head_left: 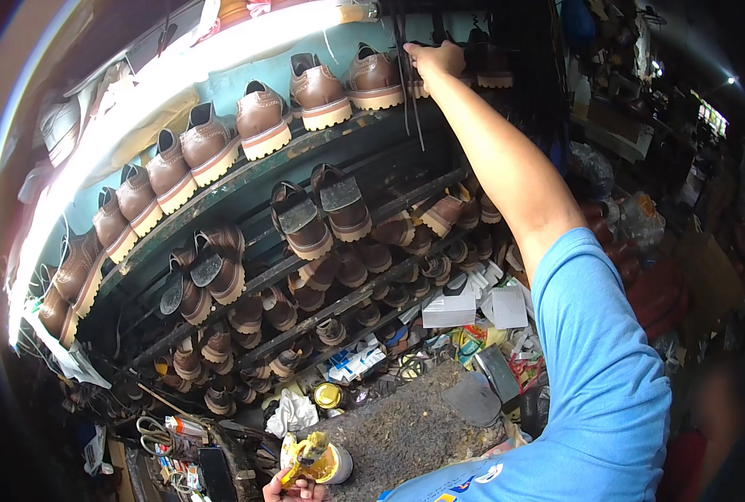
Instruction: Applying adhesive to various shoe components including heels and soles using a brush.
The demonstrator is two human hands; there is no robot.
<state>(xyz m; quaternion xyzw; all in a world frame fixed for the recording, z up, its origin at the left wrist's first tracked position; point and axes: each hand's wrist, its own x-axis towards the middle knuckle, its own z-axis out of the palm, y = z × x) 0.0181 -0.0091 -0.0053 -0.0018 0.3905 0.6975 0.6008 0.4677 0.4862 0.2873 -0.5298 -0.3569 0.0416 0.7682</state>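
Note:
My right arm stretches up to the top shelf. There my right hand [436, 64] has its fingers closed at thin dark laces [421, 125] that hang down beside the shoes. Close to it stands a brown shoe [374, 77] with a pale, notched sole. Low in the view, my left hand [295, 490] is partly cut off by the lower edge. Its fingers are curled round a pale container [340, 465] crusted with a yellow, glue-like substance. A clotted yellow lump [311, 450] sticks up at the container's rim; what it is I cannot make out.
Brown shoes fill the top shelf [214, 186] and several racks below. A rough, stained work surface [398, 422] holds a dark flat piece [471, 398], a round yellow-topped tin [327, 396] and crumpled white paper [291, 413]. A bright tube lamp [247, 46] runs above the shoes.

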